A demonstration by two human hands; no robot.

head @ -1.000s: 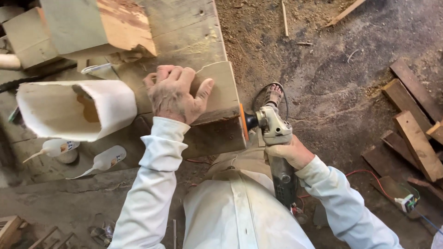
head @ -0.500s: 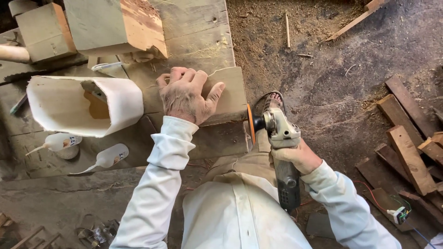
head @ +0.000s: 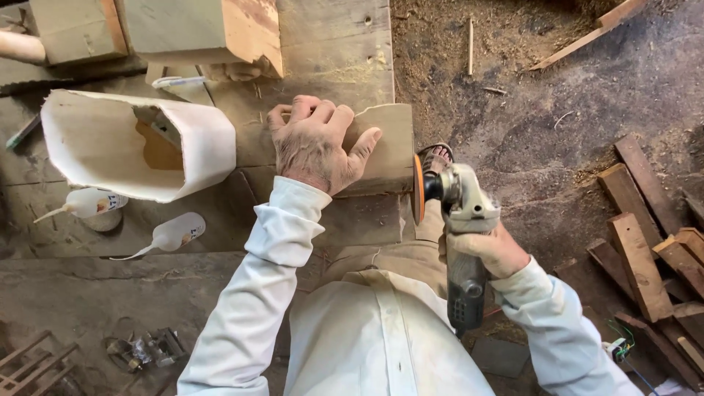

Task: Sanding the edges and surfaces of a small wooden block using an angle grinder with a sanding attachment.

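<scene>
My left hand lies flat, fingers spread, on a small wooden board at the right edge of the workbench. My right hand grips the body of a grey angle grinder. Its orange sanding disc stands against the board's right end face. My sandalled foot shows just beyond the disc, on the dirt floor.
A cut white plastic container lies on the bench at left, with two glue bottles below it. Large wood blocks sit at the top. Scrap planks are piled on the floor at right, and a red cable with a plug trails there.
The grinder's disc has stayed at the board's end while the view shifted left and down a little. My left hand keeps its place on the board.
</scene>
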